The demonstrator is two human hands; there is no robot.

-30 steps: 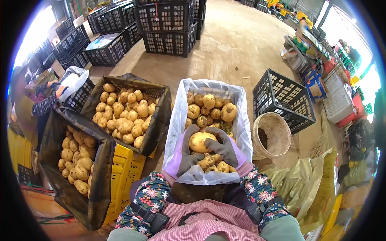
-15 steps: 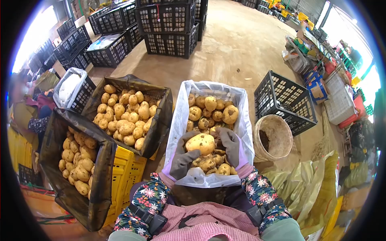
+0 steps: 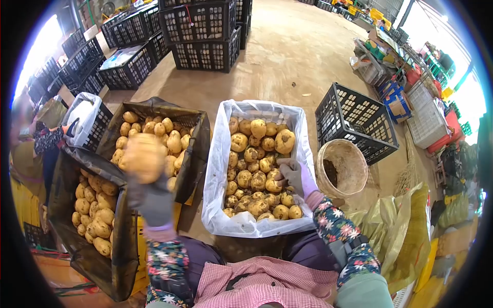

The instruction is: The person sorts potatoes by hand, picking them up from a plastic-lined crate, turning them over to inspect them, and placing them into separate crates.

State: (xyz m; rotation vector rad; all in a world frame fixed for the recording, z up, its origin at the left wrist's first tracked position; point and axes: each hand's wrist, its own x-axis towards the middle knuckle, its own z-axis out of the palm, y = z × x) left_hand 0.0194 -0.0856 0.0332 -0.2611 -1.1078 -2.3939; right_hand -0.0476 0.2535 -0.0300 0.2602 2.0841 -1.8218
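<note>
My left hand, in a dark glove smeared by motion, grips a large potato. Both overlap the near edge of a black-lined crate of potatoes. My right hand, in a grey glove with a purple cuff, has its fingers partly spread at the right side of the white-lined crate. Just left of those fingers lie soil-marked potatoes, small and large, inside this crate. A second black-lined crate stands lower left with more potatoes in it.
A pale bucket with dark matter inside stands right of the white-lined crate, before a black plastic crate. Yellowish sacks lie lower right. Stacked black crates rise at the back. Another person sits at far left.
My left hand has carried the large potato left from the white-lined crate to the black-lined one. My right hand has come away from that potato. The view has shifted slightly.
</note>
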